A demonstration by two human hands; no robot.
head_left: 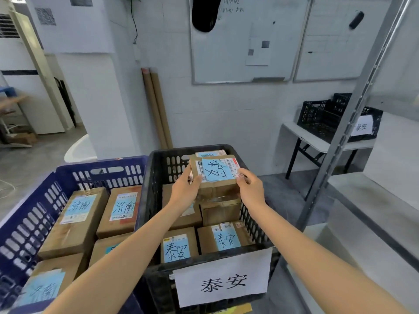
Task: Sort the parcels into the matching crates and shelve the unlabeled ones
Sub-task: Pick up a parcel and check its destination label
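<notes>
I hold a brown cardboard parcel point(215, 177) with a blue handwritten label above the far half of the black crate point(156, 200). My left hand point(184, 191) grips its left side and my right hand point(249, 186) grips its right side. That crate carries a white paper sign point(223, 283) on its near wall and holds several blue-labelled parcels point(175, 248). To the left, a blue crate point(34, 214) holds several parcels point(79, 216) with a different blue label.
A second black crate point(322, 118) with a white sign sits on a white folding table at the right. A metal shelving post point(344, 130) and white shelves point(371, 200) stand at the right. Cardboard tubes point(156, 109) lean on the wall behind.
</notes>
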